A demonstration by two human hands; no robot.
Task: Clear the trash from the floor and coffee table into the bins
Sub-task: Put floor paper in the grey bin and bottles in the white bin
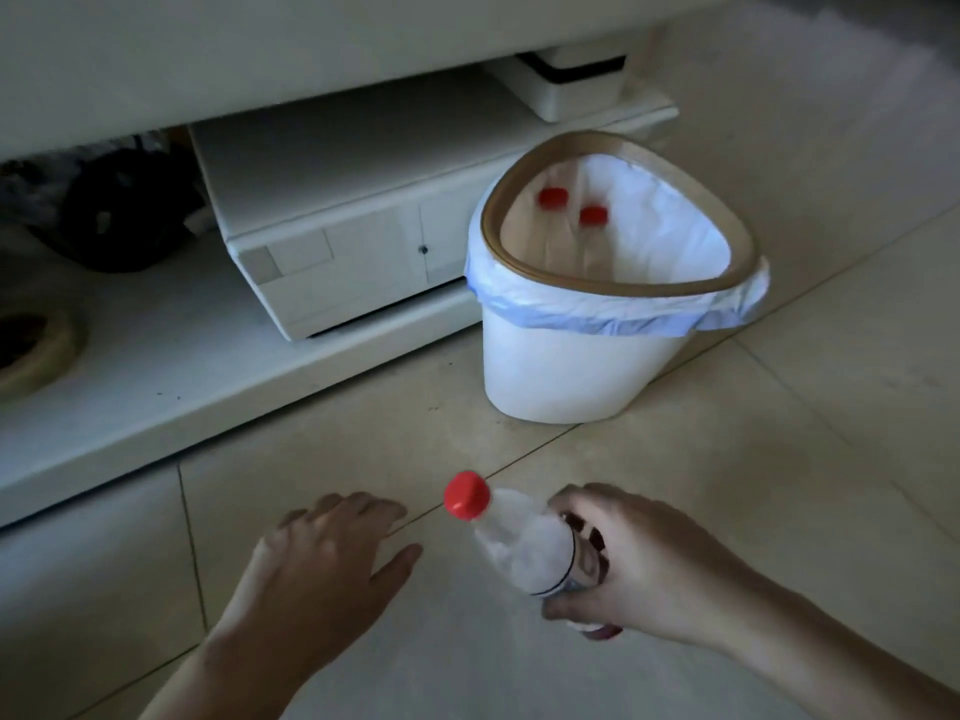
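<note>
Bottom of the frame, 2 bare arms reach in over the tile floor (675, 459). The right hand (639, 563) at lower right has its fingers curled round the labelled body of a clear plastic bottle (524, 553), gripping it with the red cap (466, 495) pointing up-left toward the middle. The left hand (322, 558) at lower centre is spread, fingers relaxed and holding nothing, just left of the cap.

Further back, right of centre, the white bin (571, 366) stands on the floor with a white liner folded over a tan rim. Inside you can see 2 red caps (551, 197) on bottles leaning against the far wall.

Behind it at upper left is the coffee table's low shelf (156, 356) with a white box (332, 252), a tape roll (57, 350) at the left edge and something dark I can't make out.
</note>
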